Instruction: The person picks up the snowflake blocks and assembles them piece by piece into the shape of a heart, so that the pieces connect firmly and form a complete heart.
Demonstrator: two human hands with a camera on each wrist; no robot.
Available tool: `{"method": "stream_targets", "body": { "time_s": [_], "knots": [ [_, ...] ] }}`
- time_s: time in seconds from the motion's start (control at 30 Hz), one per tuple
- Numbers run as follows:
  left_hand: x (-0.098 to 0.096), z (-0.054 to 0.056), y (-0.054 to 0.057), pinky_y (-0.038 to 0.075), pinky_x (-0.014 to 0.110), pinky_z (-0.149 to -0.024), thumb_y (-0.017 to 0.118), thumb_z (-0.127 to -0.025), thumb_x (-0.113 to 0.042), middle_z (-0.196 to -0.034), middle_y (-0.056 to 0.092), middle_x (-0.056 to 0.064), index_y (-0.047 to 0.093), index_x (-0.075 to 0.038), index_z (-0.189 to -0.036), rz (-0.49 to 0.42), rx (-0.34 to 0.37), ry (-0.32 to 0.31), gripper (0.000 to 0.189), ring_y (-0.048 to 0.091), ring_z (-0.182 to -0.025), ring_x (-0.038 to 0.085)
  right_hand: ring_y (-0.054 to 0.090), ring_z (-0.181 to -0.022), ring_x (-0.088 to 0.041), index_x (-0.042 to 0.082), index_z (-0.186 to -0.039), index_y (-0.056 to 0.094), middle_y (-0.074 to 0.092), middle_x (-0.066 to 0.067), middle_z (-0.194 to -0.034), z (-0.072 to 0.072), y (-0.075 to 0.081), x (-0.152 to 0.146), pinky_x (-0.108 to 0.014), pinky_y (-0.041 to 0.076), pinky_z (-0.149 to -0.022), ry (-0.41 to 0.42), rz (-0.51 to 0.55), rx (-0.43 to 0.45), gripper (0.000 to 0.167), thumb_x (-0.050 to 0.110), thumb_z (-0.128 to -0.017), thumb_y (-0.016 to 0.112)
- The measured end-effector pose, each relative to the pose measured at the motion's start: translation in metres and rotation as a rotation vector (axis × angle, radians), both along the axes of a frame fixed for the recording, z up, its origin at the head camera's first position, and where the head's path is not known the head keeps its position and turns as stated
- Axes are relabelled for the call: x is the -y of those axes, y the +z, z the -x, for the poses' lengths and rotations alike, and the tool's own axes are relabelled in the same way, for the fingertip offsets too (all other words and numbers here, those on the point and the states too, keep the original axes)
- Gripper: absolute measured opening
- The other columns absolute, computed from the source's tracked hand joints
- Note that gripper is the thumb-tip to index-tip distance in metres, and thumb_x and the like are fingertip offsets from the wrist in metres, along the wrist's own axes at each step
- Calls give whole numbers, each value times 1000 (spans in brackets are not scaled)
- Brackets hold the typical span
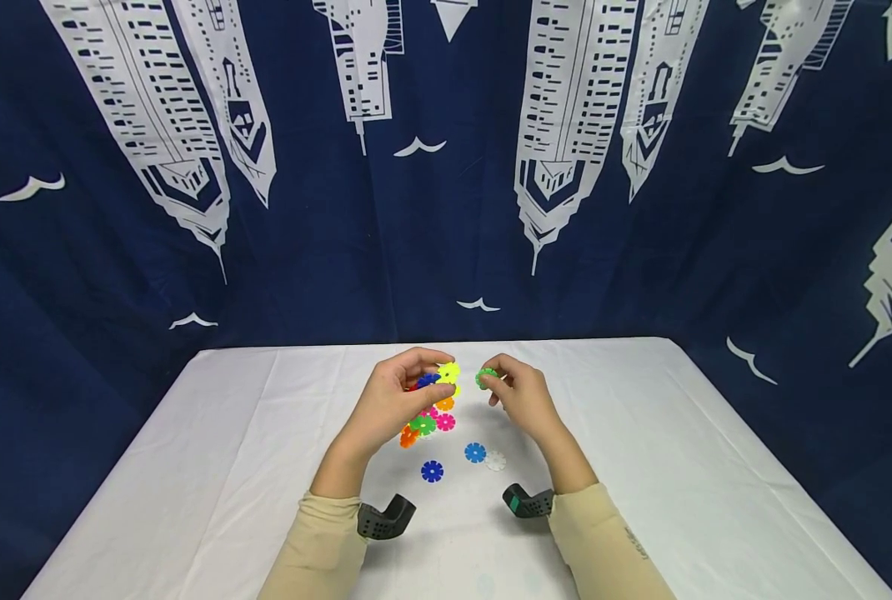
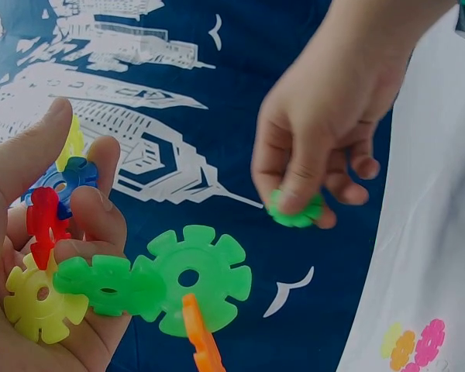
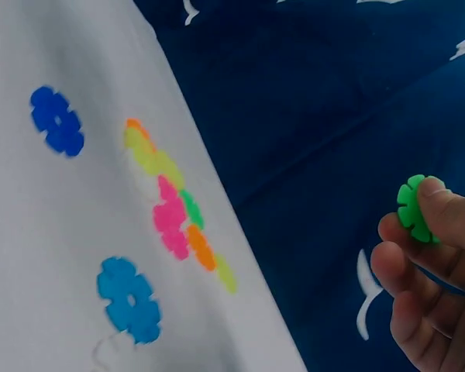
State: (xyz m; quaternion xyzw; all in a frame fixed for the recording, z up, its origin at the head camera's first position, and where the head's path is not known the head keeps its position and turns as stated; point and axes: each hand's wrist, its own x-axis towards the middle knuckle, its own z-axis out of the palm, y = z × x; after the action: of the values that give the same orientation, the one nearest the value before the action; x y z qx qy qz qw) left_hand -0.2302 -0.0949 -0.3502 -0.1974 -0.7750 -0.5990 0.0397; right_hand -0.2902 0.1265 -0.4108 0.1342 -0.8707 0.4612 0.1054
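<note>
My left hand (image 1: 389,398) grips a cluster of plastic snowflake discs slotted into one another. In the left wrist view this cluster shows a pale yellow disc (image 2: 22,301) against the palm, a red disc (image 2: 43,225), a blue disc (image 2: 79,175), green discs (image 2: 209,260) and an orange disc (image 2: 204,350) seen edge-on. Fingers hide part of it, and a bright yellow disc (image 1: 448,372) stands at the fingertips. Apart from it to the right, my right hand (image 1: 527,398) pinches a single green snowflake disc (image 3: 411,211) between thumb and index finger.
On the white tablecloth (image 1: 251,467) lie a dark blue disc (image 1: 432,472), a light blue disc (image 1: 475,452) and a white disc (image 1: 496,461). Pink discs (image 3: 170,221) and other colours sit in a loose pile beyond them. A navy printed curtain (image 1: 446,233) hangs behind the table.
</note>
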Motion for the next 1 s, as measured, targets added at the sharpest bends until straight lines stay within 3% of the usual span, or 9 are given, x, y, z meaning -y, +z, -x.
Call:
{"method": "stream_targets", "body": {
  "time_s": [0.2, 0.43, 0.67, 1.0],
  "knots": [
    [0, 0, 0, 55, 25, -67, 77, -87, -18, -95, 73, 8, 70, -20, -118, 1, -13, -13, 31, 64, -83, 21, 62, -57, -24, 12, -99, 67, 72, -5, -78, -9, 15, 3, -25, 50, -56, 21, 40, -98, 5, 15, -96, 67],
    [-1, 0, -2, 54, 23, -64, 76, -88, -19, -97, 71, 11, 69, -19, -119, 9, 0, -34, 32, 63, -77, 21, 48, -46, -13, 11, -101, 70, 66, -5, -68, -21, 34, 6, -23, 40, -44, 53, 76, -182, 7, 13, -97, 65],
    [-1, 0, -2, 52, 23, -60, 75, -89, -19, -95, 69, 11, 69, -19, -120, 15, 5, -47, 32, 60, -70, 19, 43, -45, -9, 11, -100, 69, 59, -5, -63, -32, 48, 9, -21, 36, -42, 103, 130, -260, 6, 14, -98, 64],
    [-1, 0, -1, 51, 22, -58, 75, -89, -17, -93, 71, 8, 69, -18, -120, 4, 9, -52, 32, 60, -68, 18, 46, -46, -11, 6, -109, 70, 60, -11, -67, -45, 58, 10, -20, 40, -43, 269, 206, -313, 14, 5, -99, 59]
  ]
}}
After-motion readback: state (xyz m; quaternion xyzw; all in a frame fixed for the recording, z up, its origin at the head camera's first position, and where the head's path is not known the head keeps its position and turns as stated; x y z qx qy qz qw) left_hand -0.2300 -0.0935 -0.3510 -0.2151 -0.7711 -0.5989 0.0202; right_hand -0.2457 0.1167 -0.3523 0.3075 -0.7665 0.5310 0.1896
